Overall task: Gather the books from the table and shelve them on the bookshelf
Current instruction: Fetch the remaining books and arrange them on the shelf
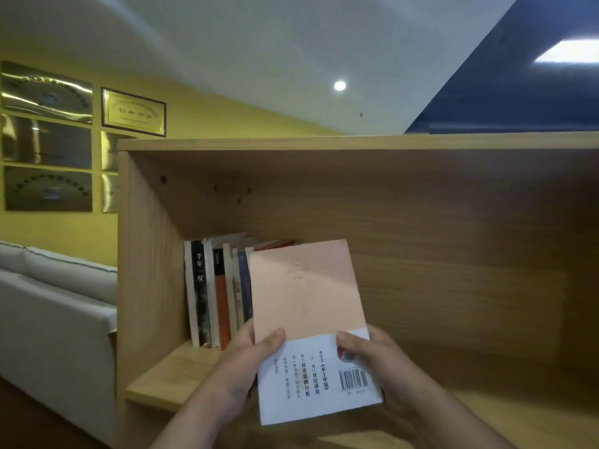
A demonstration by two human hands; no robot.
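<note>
— At the front of the wooden bookshelf, what are the hands doing?

— Both grip one pink book with a white band across its lower part. The left hand pinches the book's left edge, thumb on the cover and fingers behind. The right hand pinches the right edge the same way, thumb lying on the white band above the barcode.

— Where does the book sit relative to the shelf?

— It is held upright, back cover facing the camera, just in front of the open compartment and right beside a row of standing books.

— Is it touching them?

— Its left edge overlaps them from this angle; I cannot tell whether they touch.

— And that row?

— Several books stand upright at the left end of the shelf board, close to the side wall. The rest of the board to the right is bare wood.

— Anything beyond the shelf?

— A white sofa lies to the left, and framed plaques hang on the yellow wall above it.
</note>
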